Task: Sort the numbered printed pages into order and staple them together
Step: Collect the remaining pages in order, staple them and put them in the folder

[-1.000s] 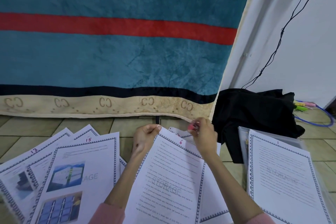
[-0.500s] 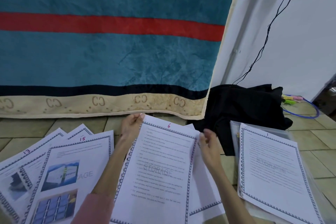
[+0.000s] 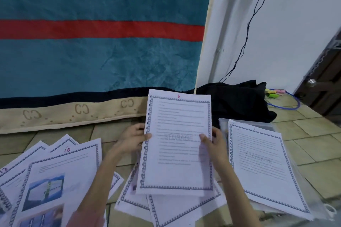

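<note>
Both hands hold the page marked 6 (image 3: 177,142) upright above the tiled floor (image 3: 313,134), its top edge reaching up in front of the hanging teal blanket (image 3: 103,57) and the black cloth bundle (image 3: 238,101). The left hand (image 3: 132,139) has its grip on the left edge about halfway up, thumb over the printed face and fingers behind; the right hand (image 3: 215,143) grasps the right edge at the same height in the same way. The lower edge of this page hangs just above a loose heap of bordered pages (image 3: 166,206) lying askew on the floor. To the right, very near the right hand, lies a neat stack topped by the page marked 1 (image 3: 262,164), resting on a clear plastic folder (image 3: 323,206) whose rim shows beyond the paper. To the left, pages fan out over one another, the page marked 15 (image 3: 60,177) uppermost, with one marked 13 (image 3: 4,170) at the frame edge. Bare tiles show between the fan and the left forearm, and further bare floor lies beyond the right stack toward the white wall (image 3: 287,29) and the black cable (image 3: 249,24) hanging on it.
</note>
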